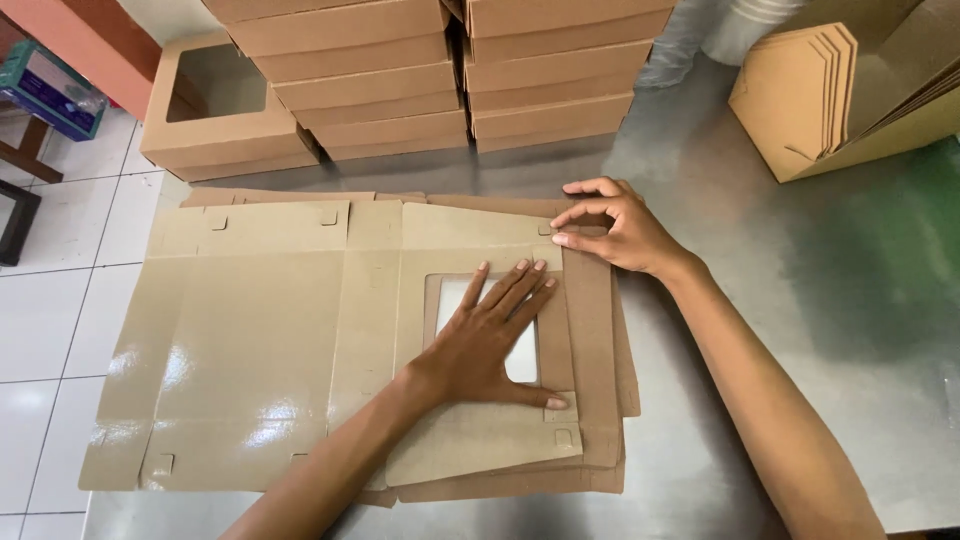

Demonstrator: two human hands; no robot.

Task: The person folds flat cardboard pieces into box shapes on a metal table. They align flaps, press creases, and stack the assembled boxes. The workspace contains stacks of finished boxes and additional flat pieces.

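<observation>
Cardboard dominates the view, so take it from the left. Beyond the table's edge lies white tiled floor (60, 300), with a blue-green packet (45, 85) on a dark stool at the far corner. On the steel table (780, 300) an assembled window box (215, 110) stands beside two stacks of folded boxes (450, 70).

Nearer, an unfolded box blank (250, 340) lies flat, glossy side up on its left panels, on top of a small pile of further blanks (600, 470) whose edges show at the right and near side. Its window panel, with a clear film pane (455, 295), sits right of centre.

The left hand (490, 345) presses flat on that panel, fingers spread and straight, palm down, gripping nothing. The right hand (620, 225) rests at the far right corner of the blank, fingers curled narrow and pinching the edge of the side flap (590, 320).

The blank looks light and thin: stiff across a panel, but limp along its scored lines, and the glossy face is probably slippery. The film pane would likely dent or pop loose under pressure, so flaps and panel edges look like the better hold.

At the far right an open carton (870, 100) holds upright blanks.
</observation>
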